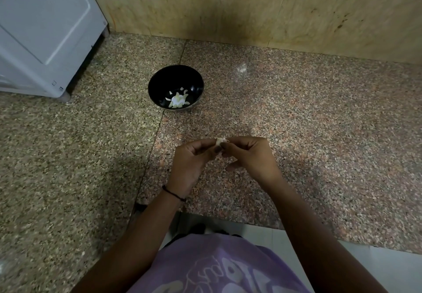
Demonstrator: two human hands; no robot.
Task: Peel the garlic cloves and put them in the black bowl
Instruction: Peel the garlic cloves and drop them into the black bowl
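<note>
A black bowl (175,86) stands on the speckled granite counter (296,114), with several peeled garlic cloves (177,100) lying in its bottom. In front of it, above the counter, my left hand (190,166) and my right hand (250,155) meet fingertip to fingertip. Between them they pinch one small pale garlic clove (220,141), of which only the top shows; a wisp of skin sticks out toward the right hand. Whether skin still covers the clove is hard to tell.
A white appliance (43,32) stands at the back left of the counter. A beige stone wall (251,7) runs along the back. The counter's front edge (228,220) lies close to my body, with white floor below it.
</note>
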